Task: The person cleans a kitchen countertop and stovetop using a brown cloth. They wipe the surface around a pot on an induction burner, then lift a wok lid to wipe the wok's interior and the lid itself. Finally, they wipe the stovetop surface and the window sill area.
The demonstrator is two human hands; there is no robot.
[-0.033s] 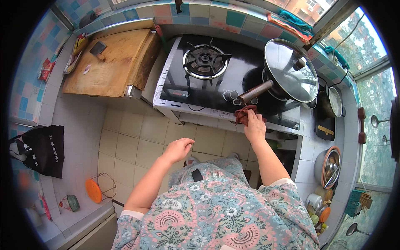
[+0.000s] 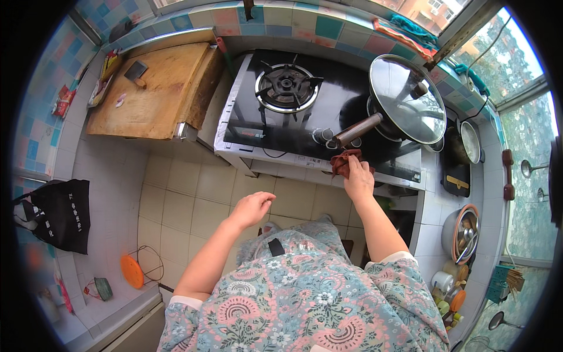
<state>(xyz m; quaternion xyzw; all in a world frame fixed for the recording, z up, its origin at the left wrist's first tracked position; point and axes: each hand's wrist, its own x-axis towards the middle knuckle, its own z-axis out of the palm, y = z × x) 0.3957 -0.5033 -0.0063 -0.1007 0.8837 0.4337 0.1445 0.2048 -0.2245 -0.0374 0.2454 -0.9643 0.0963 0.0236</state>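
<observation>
While, in the head view, the right grip (image 2: 358, 179) clasped a red-brown cloth (image 2: 341, 165) at the front edge of the stove (image 2: 337, 73), just below the pan handle (image 2: 362, 128), the left grip (image 2: 252, 209) hung curled above the floor (image 2: 214, 182); how tightly, one could not tell.

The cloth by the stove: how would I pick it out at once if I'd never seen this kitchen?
Find the black stove, then follow its front edge to the right of its middle. There, just below the thick brown handle in the picture, the right hand holds the crumpled cloth. Soft, reddish-brown folds set it apart from the glossy stove and the stiff, straight handle.
</observation>
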